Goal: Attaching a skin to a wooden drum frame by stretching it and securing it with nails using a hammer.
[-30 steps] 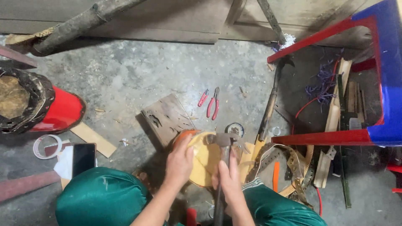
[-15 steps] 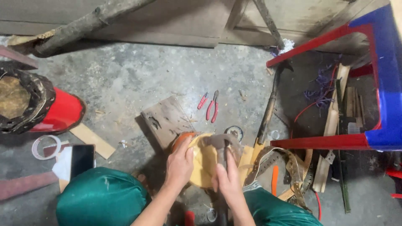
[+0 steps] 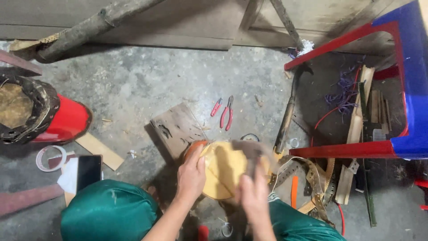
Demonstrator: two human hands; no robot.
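Note:
My left hand (image 3: 191, 175) grips the left edge of a round yellow disc (image 3: 223, 167) with an orange rim, set on the concrete floor between my knees in green trousers. My right hand (image 3: 254, 194) is closed around the handle of a hammer (image 3: 249, 151); its dark head is blurred just above the disc's right side. A weathered wooden board (image 3: 176, 127) lies just beyond the disc.
Red-handled pliers (image 3: 228, 114) lie on the floor ahead. A red and blue plastic stool (image 3: 401, 93) stands at right over wood scraps and straps. A long-handled tool (image 3: 287, 114) lies beside it. A red bucket (image 3: 62, 120), tape roll (image 3: 50, 158) and phone (image 3: 89, 172) are at left.
The hammer in my right hand has swung down and up over the disc and is blurred now. My left hand has stayed on the disc's edge.

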